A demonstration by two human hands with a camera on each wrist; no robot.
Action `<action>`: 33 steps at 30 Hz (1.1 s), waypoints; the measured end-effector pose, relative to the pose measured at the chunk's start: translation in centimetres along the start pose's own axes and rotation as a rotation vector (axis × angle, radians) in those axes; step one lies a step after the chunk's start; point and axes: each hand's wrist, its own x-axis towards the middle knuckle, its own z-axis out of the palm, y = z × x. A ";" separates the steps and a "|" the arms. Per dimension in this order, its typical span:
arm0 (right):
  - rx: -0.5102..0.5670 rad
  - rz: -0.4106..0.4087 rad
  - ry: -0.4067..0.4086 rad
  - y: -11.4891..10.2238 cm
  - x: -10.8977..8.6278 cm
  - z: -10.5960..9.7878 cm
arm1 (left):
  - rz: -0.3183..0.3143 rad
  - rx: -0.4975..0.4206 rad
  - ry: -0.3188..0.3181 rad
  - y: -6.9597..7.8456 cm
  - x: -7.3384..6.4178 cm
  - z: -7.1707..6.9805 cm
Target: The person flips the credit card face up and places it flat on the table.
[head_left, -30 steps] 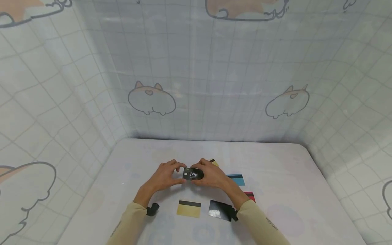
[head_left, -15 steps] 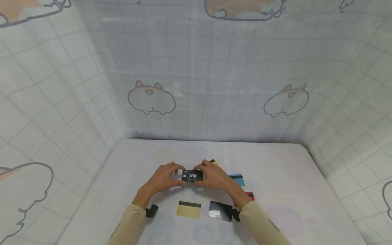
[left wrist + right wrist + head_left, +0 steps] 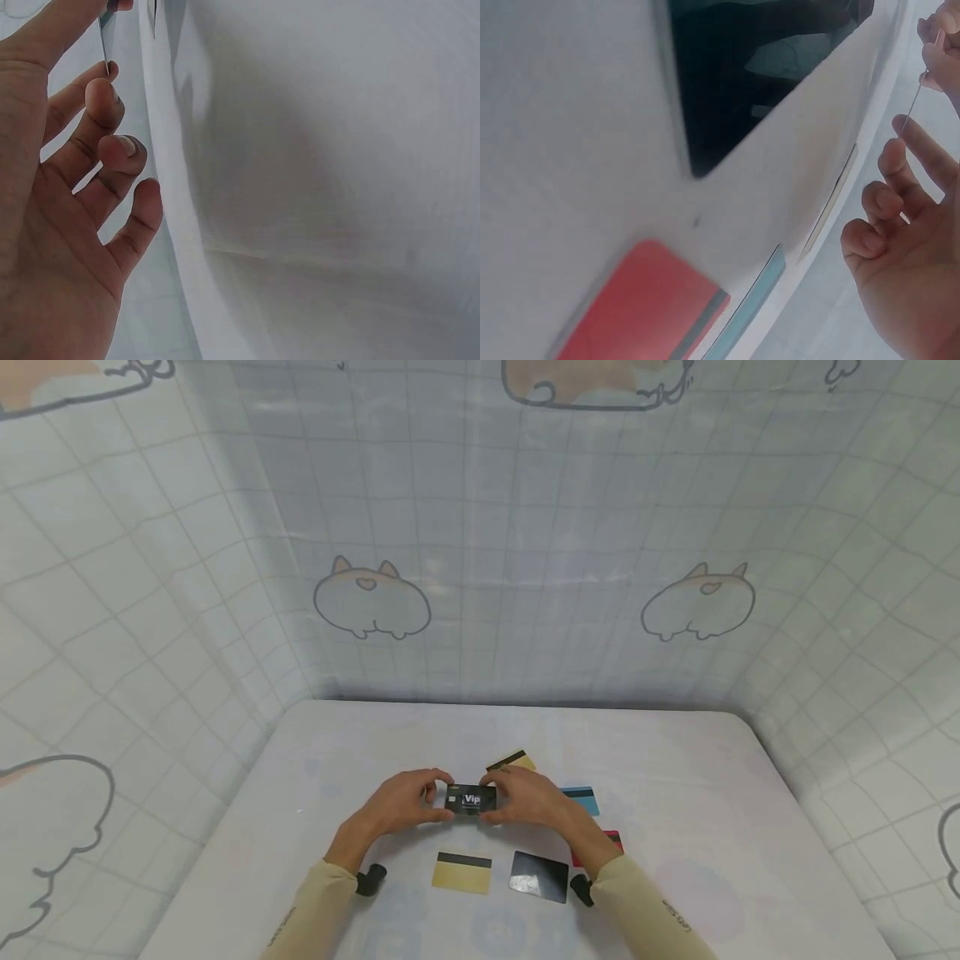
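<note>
Both of my hands hold a black "Vip" card [image 3: 471, 799] level across the middle of the table in the head view. My left hand [image 3: 405, 797] pinches its left end between thumb and fingers. At the right end, my right hand [image 3: 525, 795] grips the card the same way. Seen almost edge-on in the left wrist view, the card [image 3: 105, 45] meets the fingertips while the other fingers curl loosely. In the right wrist view it is a thin line, the card [image 3: 914, 101], between the two hands. Whether it touches the table cannot be told.
Nearer me lie a yellow card [image 3: 462, 873] and a glossy black card [image 3: 539, 877]. A blue card [image 3: 582, 799] and a red card [image 3: 613, 839] are partly behind my right arm. Another yellow card [image 3: 517, 759] lies beyond my right hand. Patterned cloth walls [image 3: 480, 635] surround the table.
Both hands and the card have come slightly toward me. My right hand has slid right along the card, uncovering more of its face. More of the far yellow card shows.
</note>
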 end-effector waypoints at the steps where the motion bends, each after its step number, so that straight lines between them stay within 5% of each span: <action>1: 0.009 0.004 -0.006 0.0 0.0 0.0 | -0.002 0.003 -0.003 0.0 0.0 0.0; 20: -0.001 0.071 -0.095 -1.2 -0.6 0.8 | 0.055 0.096 -0.020 0.1 -0.6 0.6; 33: -0.035 0.068 -0.086 -1.3 -0.3 0.8 | -0.022 0.126 -0.057 -0.2 -0.5 0.9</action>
